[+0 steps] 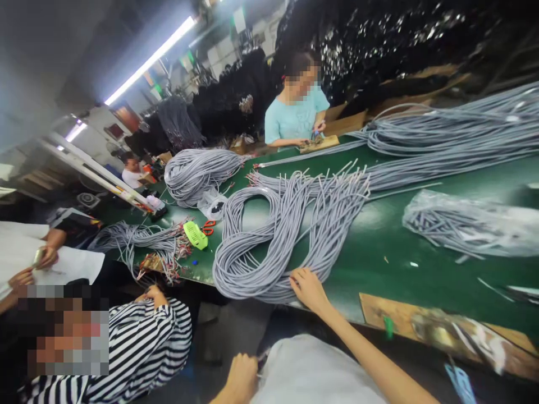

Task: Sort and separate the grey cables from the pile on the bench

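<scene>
A large looped bundle of grey cables (269, 264) lies on the green table in front of me, its stripped ends fanned out at the top right. My right hand (310, 289) rests on the lower edge of that bundle, fingers laid over the cables and slightly apart. Below the table edge, close to my lap, my left hand (242, 370) is closed in a fist. What it may hold is hidden.
Long straight cables (421, 168) run along the far side of the table (379, 275). A clear bag of cable pieces (467, 221), a wooden board (391, 314), red scissors (209, 227) and a green basket (196, 235) lie around. Several co-workers sit nearby, one in stripes (143, 342) at left.
</scene>
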A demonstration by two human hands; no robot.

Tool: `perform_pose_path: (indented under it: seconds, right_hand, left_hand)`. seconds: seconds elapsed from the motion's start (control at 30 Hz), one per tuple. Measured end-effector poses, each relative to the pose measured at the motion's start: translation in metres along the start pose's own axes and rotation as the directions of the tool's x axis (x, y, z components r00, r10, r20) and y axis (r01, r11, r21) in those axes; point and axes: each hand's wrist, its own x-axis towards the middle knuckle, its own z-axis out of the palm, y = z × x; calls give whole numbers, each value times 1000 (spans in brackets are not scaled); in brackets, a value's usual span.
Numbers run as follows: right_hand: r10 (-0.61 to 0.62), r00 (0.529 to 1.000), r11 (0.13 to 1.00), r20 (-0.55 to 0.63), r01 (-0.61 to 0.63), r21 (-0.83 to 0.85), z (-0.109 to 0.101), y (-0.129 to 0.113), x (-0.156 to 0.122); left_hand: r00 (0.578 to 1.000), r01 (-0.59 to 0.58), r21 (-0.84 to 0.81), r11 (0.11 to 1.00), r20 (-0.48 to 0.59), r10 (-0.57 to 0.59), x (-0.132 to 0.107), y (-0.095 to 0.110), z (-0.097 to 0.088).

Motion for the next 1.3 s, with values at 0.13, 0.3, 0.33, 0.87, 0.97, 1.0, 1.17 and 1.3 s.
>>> perform_pose_path:
  seconds: [0.13,0.3,0.33,0.87,0.97,1.0,1.17,1.3]
  right_hand:
    - [-24,986,952,166,-28,305,14,-21,-23]
    - [-84,931,747,355,-177,641,23,-43,-35]
    - [-97,920,702,380,-207,681,20,-46,-34]
    - [132,986,313,104,-141,939,-104,-37,13]
    - [51,999,550,15,-40,834,-125,-43,15]
    - [27,1000,624,-14,-6,782,-129,-46,16]
    - [71,991,765,-116,20,643,-132,-49,15]
    - [249,926,730,-285,14,683,-119,-40,0]
  left_hand:
    - [989,103,-11,995,-108,-104,-56,-12,-47]
    - [955,-26,-522,852,-266,-134,-106,-35,-118]
    - [951,-59,-640,766,-270,-152,-107,-37,-125]
    - [917,-190,-971,144,-123,378,43,36,-117]
    - [849,-80,-996,44,-46,527,53,75,-121]
    - [805,-22,-1000,-11,-24,593,54,87,-122]
    - [725,136,-964,-230,-61,686,53,125,-116]
    - [831,64,-938,-340,-139,539,57,128,-112]
